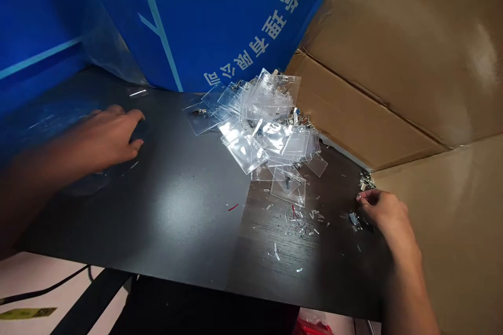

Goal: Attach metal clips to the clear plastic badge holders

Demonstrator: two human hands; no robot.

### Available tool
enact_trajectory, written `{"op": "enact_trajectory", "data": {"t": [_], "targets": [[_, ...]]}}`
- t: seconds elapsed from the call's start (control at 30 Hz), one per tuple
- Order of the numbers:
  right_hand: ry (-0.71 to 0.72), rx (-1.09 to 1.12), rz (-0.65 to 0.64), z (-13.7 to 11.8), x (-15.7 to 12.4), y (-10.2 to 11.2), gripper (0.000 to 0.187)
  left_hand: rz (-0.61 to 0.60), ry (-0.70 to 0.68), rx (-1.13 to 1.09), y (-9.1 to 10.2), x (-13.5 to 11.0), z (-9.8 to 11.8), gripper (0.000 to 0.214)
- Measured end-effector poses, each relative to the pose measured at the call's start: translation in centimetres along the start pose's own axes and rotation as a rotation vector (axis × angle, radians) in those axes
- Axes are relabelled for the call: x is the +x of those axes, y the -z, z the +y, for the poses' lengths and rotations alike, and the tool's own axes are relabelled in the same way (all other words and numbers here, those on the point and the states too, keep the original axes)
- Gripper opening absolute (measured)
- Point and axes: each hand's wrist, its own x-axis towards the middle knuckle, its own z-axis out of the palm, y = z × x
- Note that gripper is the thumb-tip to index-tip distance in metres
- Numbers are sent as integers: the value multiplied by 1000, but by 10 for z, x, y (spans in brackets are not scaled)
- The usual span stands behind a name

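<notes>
A heap of clear plastic badge holders (267, 128) with metal clips lies at the back of the dark tabletop (157, 220). One holder (200, 118) lies apart on the heap's left side. Small clear plastic strips (301, 225) are scattered in front of the heap. My right hand (383, 214) curls at the table's right side, its fingertips next to a small cluster of metal clips (354, 220). More clips (366, 181) lie by the back edge. My left hand (106, 138) is blurred, resting on the table's left side and holding nothing visible.
A blue printed board with white lettering (236, 21) stands behind the table, with clear film (112, 47) at its left. Brown cardboard sheets (404, 63) rise on the right. Below the front edge are a black cable (39, 289) and a red bag (312, 324).
</notes>
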Motion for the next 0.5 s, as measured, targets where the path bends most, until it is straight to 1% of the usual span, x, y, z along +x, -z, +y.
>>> {"op": "enact_trajectory", "data": {"t": [0.07,0.13,0.23,0.3,0.37,0.43,0.5], "targets": [[25,-3,52,-6,-6,4,27,-29,9,98,2,0,3,59],[104,34,140,-18,-18,12,32,-42,7,135,3,2,2,58],[297,176,289,-53,-44,25,35,-29,3,136,4,6,1,57],[425,286,312,-84,-63,30,33,-30,12,123,7,7,5,57],[563,400,292,-116,-81,31,30,-57,35,113,11,6,13,56],[678,504,229,-145,-95,28,27,-95,84,102,13,5,22,55],[764,623,141,-165,-105,21,24,-90,131,77,12,5,25,56]]}}
